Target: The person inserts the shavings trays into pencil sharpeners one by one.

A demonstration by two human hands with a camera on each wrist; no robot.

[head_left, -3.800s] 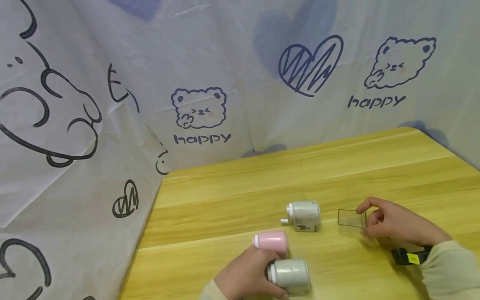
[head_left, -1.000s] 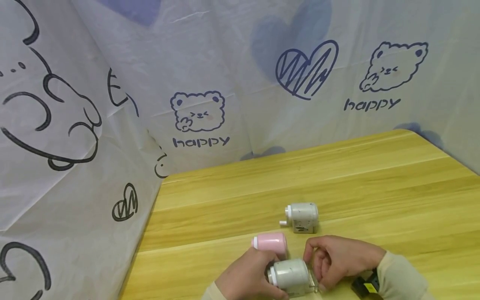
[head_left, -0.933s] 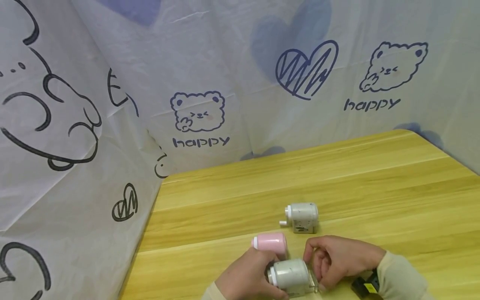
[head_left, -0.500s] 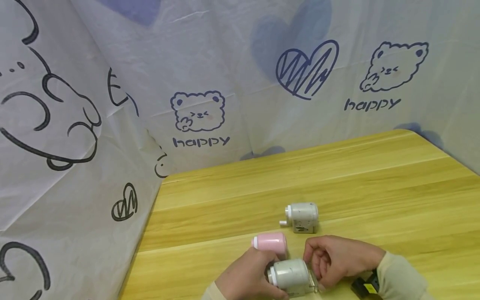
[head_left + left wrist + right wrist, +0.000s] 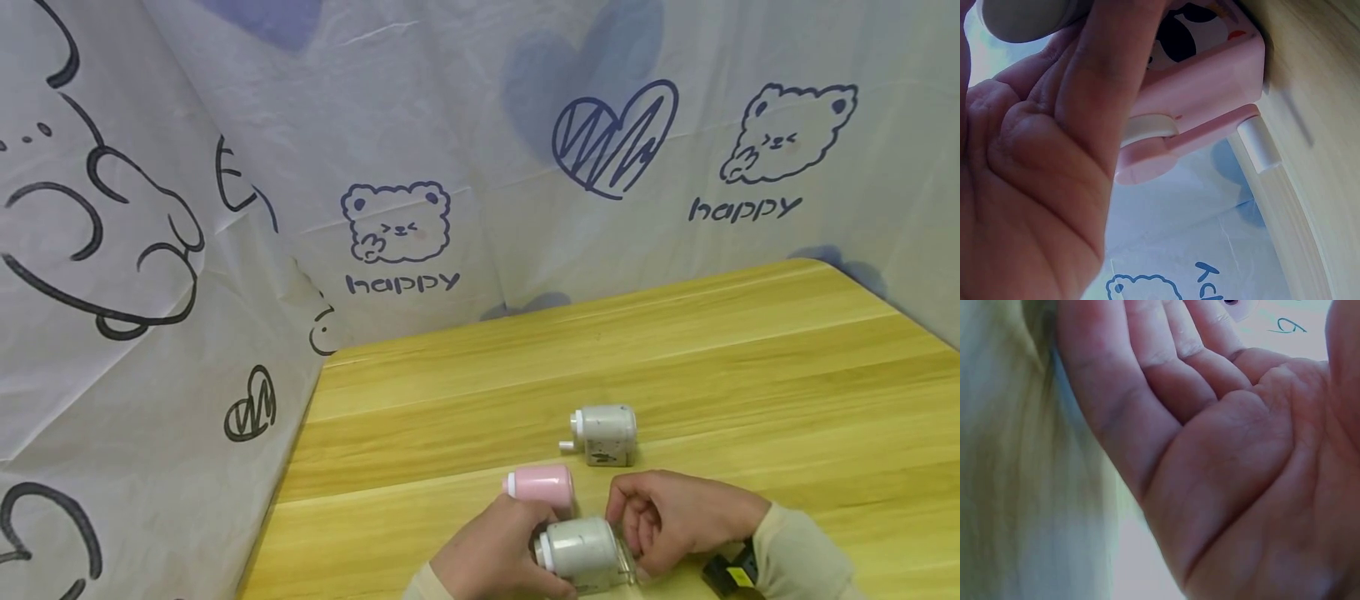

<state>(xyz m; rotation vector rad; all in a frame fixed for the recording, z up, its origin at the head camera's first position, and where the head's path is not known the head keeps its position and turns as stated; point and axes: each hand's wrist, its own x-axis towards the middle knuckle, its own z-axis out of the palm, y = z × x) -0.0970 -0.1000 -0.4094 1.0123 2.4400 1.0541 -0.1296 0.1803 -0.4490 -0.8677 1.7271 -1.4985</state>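
My left hand [image 5: 487, 550] grips a grey-white hand-crank pencil sharpener [image 5: 581, 546] at the near part of the table. At that sharpener's right end, my right hand [image 5: 686, 517] pinches a clear plastic shavings drawer [image 5: 626, 568] between thumb and index finger; how far it sits inside cannot be seen. Just beyond my left hand lies a pink sharpener [image 5: 540, 486], partly hidden by the hand. Its crank with a white knob [image 5: 1259, 145] shows in the left wrist view. In the right wrist view, the right palm [image 5: 1222, 462] fills much of the picture and the drawer is out of sight.
Another grey-white sharpener [image 5: 609, 435] stands farther back, its crank to the left. Wooden table boards [image 5: 465, 400] stretch to a printed cloth [image 5: 480, 208] hanging behind and at the left. A black wrist strap [image 5: 731, 573] sits by the right sleeve.
Since the oldest frame, the right hand has brought the clear drawer left and nearer, up to the held sharpener's end. Over the last second, both hands look still.
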